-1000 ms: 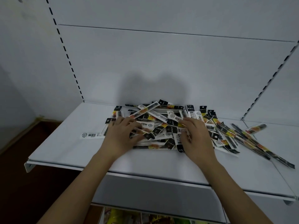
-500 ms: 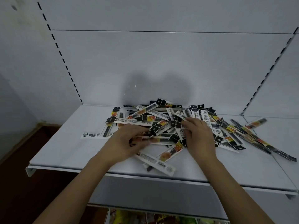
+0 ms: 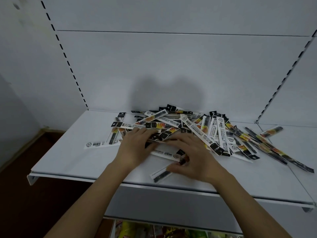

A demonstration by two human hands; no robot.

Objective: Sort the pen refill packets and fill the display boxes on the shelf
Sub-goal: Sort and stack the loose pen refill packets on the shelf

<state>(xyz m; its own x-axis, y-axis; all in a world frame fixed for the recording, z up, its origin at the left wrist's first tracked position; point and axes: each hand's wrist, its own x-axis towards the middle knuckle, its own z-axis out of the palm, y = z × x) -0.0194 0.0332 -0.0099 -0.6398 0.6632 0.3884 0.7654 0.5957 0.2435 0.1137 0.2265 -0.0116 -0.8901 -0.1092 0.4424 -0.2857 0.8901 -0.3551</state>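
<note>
A loose heap of pen refill packets (image 3: 197, 129), black, white and yellow, lies on the white shelf (image 3: 68, 158). My left hand (image 3: 135, 148) rests flat on the heap's near left side, fingers straight over the packets. My right hand (image 3: 195, 158) lies spread over the heap's front edge, fingers pointing left. Its thumb rests on one packet (image 3: 160, 175) that sticks out toward the shelf's front edge. Another packet (image 3: 163, 153) shows between the two hands. No display boxes are in view.
A single packet (image 3: 99, 144) lies apart at the left of the heap. More packets (image 3: 274, 150) trail off to the right across the shelf joint. A white back panel and slotted uprights (image 3: 65, 55) stand behind. Colourful goods (image 3: 154, 231) sit on the shelf below.
My right hand has moved down and left onto the packets pulled out in front of the heap. My left hand has flattened on the heap. The view has shifted slightly.
</note>
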